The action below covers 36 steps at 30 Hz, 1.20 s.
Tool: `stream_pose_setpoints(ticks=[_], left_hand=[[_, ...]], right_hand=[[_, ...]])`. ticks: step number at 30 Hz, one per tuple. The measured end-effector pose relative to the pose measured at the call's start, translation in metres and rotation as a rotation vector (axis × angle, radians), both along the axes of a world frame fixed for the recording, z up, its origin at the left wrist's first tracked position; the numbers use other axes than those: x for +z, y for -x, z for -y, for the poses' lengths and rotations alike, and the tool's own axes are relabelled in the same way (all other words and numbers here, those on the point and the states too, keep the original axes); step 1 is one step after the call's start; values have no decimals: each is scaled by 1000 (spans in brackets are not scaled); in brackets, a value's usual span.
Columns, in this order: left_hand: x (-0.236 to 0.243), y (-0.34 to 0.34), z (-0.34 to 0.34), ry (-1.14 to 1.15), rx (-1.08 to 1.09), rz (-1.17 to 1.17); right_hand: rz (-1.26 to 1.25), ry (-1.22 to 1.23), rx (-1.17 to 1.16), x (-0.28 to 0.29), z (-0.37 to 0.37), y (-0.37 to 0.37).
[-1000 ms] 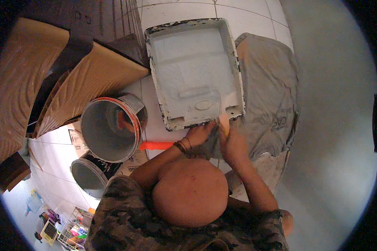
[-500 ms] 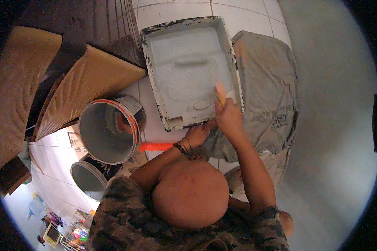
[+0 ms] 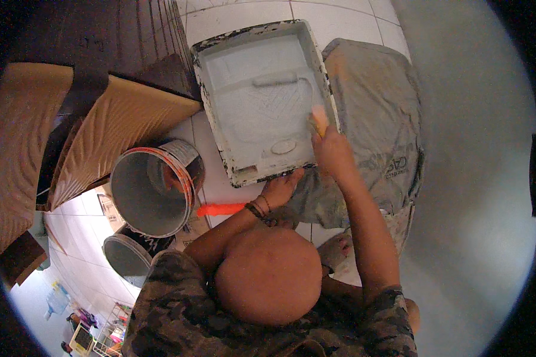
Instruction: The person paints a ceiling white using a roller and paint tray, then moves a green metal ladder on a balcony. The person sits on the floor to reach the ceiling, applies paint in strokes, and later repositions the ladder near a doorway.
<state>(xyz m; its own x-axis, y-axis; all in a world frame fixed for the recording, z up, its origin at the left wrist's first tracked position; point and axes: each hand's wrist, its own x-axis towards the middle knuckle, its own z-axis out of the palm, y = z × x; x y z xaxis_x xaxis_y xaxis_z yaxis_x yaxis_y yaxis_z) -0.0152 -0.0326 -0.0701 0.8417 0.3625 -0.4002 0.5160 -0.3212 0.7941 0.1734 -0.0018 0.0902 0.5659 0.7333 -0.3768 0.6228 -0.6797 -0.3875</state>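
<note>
Evenly does it: roller [image 3: 275, 79] held in the paint tray [image 3: 317, 71]

The roller is laid crosswise in the far half of the tray, covered in what looks like the same pale paint. Its handle [image 3: 320, 122] is clamped in the right grip [image 3: 333, 152], near the tray's right wall. The near rim is apparently touched by the left grip [image 3: 283, 189]; whether it is closed there cannot be made out. Light, equal pressure should be kept along the roller, the tray is best braced, and its walls avoided. To the right, a grey cloth [image 3: 372, 113] is spread beside the tray; to the left, a large bucket [image 3: 152, 193] and a second bucket [image 3: 125, 259] are placed on the tiled floor [image 3: 238, 12].
</note>
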Motion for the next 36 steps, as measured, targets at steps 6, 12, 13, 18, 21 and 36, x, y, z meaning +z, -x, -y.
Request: stream_pose_setpoints(ticks=[6, 12, 13, 18, 21, 36], left_hand=[[30, -7, -12, 93, 29, -82], [56, -15, -18, 403, 243, -146], [43, -13, -13, 364, 233, -156], [14, -11, 0, 221, 207, 7], [46, -13, -16, 453, 220, -93], [32, -7, -36, 259, 181, -8]], right_hand=[[-9, -16, 4, 12, 5, 10], [-22, 159, -29, 27, 72, 30], [-31, 136, -65, 24, 64, 34], [-20, 98, -90, 18, 11, 25], [-64, 134, -99, 23, 13, 21], [-233, 43, 30, 14, 27, 34]])
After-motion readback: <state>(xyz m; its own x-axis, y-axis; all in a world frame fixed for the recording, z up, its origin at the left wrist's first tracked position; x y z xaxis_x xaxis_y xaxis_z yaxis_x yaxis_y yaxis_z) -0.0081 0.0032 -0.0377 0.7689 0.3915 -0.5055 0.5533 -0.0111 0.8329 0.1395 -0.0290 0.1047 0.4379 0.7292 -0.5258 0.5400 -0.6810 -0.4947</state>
